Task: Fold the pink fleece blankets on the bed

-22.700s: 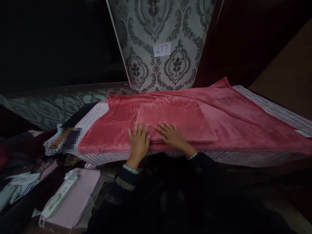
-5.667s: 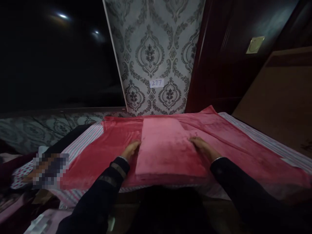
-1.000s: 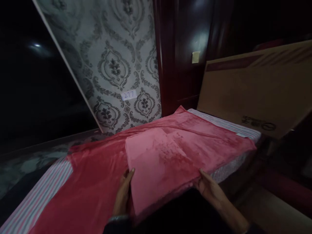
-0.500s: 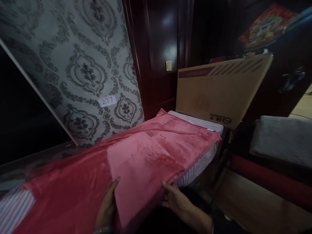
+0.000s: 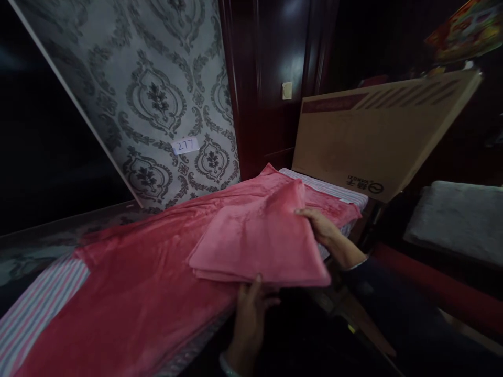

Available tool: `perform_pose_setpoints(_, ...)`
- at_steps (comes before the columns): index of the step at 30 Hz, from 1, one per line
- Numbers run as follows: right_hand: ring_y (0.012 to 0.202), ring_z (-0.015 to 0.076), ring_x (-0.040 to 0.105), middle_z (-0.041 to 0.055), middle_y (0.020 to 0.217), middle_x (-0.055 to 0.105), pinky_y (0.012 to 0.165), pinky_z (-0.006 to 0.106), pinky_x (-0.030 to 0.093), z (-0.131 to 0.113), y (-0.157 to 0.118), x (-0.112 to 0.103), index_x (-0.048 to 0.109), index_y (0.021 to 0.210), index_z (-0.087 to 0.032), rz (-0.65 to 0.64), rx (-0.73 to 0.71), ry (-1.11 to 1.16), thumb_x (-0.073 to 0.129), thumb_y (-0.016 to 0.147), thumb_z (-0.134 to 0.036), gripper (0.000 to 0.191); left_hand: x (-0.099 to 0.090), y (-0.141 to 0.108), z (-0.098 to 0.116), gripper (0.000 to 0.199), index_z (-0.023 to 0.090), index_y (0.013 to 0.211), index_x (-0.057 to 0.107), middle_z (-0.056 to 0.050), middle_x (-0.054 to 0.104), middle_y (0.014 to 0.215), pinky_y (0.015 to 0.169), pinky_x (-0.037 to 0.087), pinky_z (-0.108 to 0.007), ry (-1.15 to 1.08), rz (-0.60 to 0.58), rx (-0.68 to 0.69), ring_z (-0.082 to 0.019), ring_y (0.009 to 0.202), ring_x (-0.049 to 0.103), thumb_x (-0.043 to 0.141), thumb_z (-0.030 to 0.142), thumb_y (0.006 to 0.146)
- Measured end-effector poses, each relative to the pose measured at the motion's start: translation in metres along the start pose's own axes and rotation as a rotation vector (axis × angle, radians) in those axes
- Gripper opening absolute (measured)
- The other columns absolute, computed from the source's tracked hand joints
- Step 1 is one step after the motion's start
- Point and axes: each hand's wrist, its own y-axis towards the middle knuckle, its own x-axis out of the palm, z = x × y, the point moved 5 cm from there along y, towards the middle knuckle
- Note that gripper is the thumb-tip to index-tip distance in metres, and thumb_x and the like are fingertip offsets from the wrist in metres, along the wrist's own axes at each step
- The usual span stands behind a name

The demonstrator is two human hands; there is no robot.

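Draped from lower left to centre with a red blanket (image 5: 149, 288) over striped fabric (image 5: 47, 298). Touching the near edge of a folded pink cloth (image 5: 255, 238), at centre on the blanket, with the left hand (image 5: 249, 317), thumb on top; cannot tell whether gripping. Grasping its lifted right edge with the right hand (image 5: 330, 235). Farther back, backed by a cardboard box (image 5: 373, 141) at upper right and patterned wallpaper (image 5: 157, 99) at upper left.

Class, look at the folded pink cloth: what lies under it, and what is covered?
Under the folded cloth, a red blanket is spread out, with a striped sheet showing past its ends. The part directly beneath the cloth is covered and cannot be seen.
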Motion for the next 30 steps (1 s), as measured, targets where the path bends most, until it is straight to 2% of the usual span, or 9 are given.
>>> perform_pose_setpoints(3, 0.075, 0.0263, 0.07, 0.006, 0.069, 0.071, 0.078, 0.039, 0.059, 0.014, 0.008, -0.045, 0.071, 0.09, -0.018, 0.107, 0.1, -0.013, 0.064, 0.077, -0.039, 0.026, 0.034, -0.011, -0.026, 0.035, 0.041, 0.09, 0.065, -0.005, 0.068, 0.101, 0.074, 0.059, -0.043, -0.089, -0.102, -0.072, -0.026, 0.089, 0.073, 0.078, 0.061, 0.065)
perform_pose_setpoints(6, 0.066, 0.0267, 0.069, 0.0068, 0.061, 0.068, 0.074, 0.04, 0.06, 0.052, 0.01, -0.073, 0.07, 0.082, -0.019, 0.157, 0.234, -0.018, 0.061, 0.079, -0.036, 0.019, 0.048, -0.021, -0.027, 0.031, 0.037, 0.095, 0.07, -0.005, 0.071, 0.094, 0.065, 0.057, -0.037, 0.024, -0.296, -0.152, -0.022, 0.08, 0.074, 0.077, 0.055, 0.072)
perform_pose_setpoints(9, 0.069, 0.0287, 0.072, 0.0088, 0.064, 0.07, 0.076, 0.044, 0.061, 0.084, 0.01, -0.087, 0.07, 0.079, -0.02, 0.158, 0.248, 0.028, 0.063, 0.079, -0.039, 0.02, 0.043, -0.019, 0.001, 0.039, 0.023, 0.099, 0.069, -0.006, 0.071, 0.088, 0.059, 0.054, -0.029, 0.112, -0.345, -0.13, -0.019, 0.073, 0.072, 0.078, 0.053, 0.075)
perform_pose_setpoints(13, 0.092, 0.0319, 0.074, 0.0109, 0.086, 0.078, 0.088, 0.048, 0.06, 0.116, -0.001, -0.094, 0.074, 0.091, -0.021, 0.092, 0.15, 0.141, 0.059, 0.083, -0.059, 0.041, 0.028, 0.002, 0.065, 0.045, 0.018, 0.103, 0.066, -0.005, 0.071, 0.089, 0.062, 0.054, -0.026, 0.155, -0.273, -0.004, -0.017, 0.072, 0.07, 0.079, 0.052, 0.076)
perform_pose_setpoints(16, 0.111, 0.0339, 0.07, 0.0106, 0.104, 0.078, 0.099, 0.05, 0.056, 0.141, -0.025, -0.093, 0.076, 0.1, -0.023, -0.007, 0.154, 0.283, 0.063, 0.079, -0.072, 0.056, 0.02, 0.041, 0.114, 0.045, 0.018, 0.109, 0.065, -0.006, 0.072, 0.09, 0.067, 0.055, -0.027, 0.341, -0.235, 0.093, -0.017, 0.076, 0.071, 0.076, 0.051, 0.08)
perform_pose_setpoints(19, 0.123, 0.0349, 0.064, 0.011, 0.12, 0.074, 0.108, 0.05, 0.05, 0.164, -0.055, -0.087, 0.074, 0.117, -0.023, -0.087, 0.231, 0.454, 0.078, 0.071, -0.071, 0.067, 0.017, 0.104, 0.152, 0.047, 0.016, 0.111, 0.066, -0.01, 0.074, 0.099, 0.071, 0.056, -0.03, 0.656, -0.21, 0.229, -0.022, 0.084, 0.072, 0.07, 0.05, 0.08)
perform_pose_setpoints(21, 0.125, 0.0358, 0.062, 0.0128, 0.128, 0.071, 0.11, 0.053, 0.047, 0.173, -0.074, -0.082, 0.069, 0.13, -0.022, -0.119, 0.27, 0.531, 0.084, 0.069, -0.066, 0.076, 0.017, 0.151, 0.167, 0.046, 0.014, 0.118, 0.065, -0.015, 0.072, 0.118, 0.085, 0.057, -0.034, 0.942, -0.138, 0.326, -0.025, 0.102, 0.071, 0.064, 0.044, 0.083)
perform_pose_setpoints(26, 0.128, 0.0322, 0.06, 0.0102, 0.142, 0.063, 0.113, 0.054, 0.043, 0.169, -0.097, -0.067, 0.052, 0.15, -0.031, -0.033, 0.164, 0.562, 0.084, 0.079, -0.05, 0.08, 0.027, 0.242, 0.175, 0.057, 0.012, 0.135, 0.059, -0.019, 0.055, 0.15, 0.115, 0.04, -0.042, 1.389, -0.058, 0.39, -0.031, 0.138, 0.053, 0.062, 0.034, 0.082)
perform_pose_setpoints(30, 0.125, 0.0338, 0.062, 0.0111, 0.138, 0.065, 0.11, 0.052, 0.045, 0.16, -0.097, -0.055, 0.055, 0.148, -0.029, 0.072, 0.11, 0.549, 0.085, 0.077, -0.049, 0.08, 0.032, 0.276, 0.17, 0.048, 0.016, 0.116, 0.068, -0.018, 0.067, 0.135, 0.112, 0.041, -0.044, 1.501, -0.101, 0.366, -0.034, 0.129, 0.058, 0.07, 0.04, 0.074)
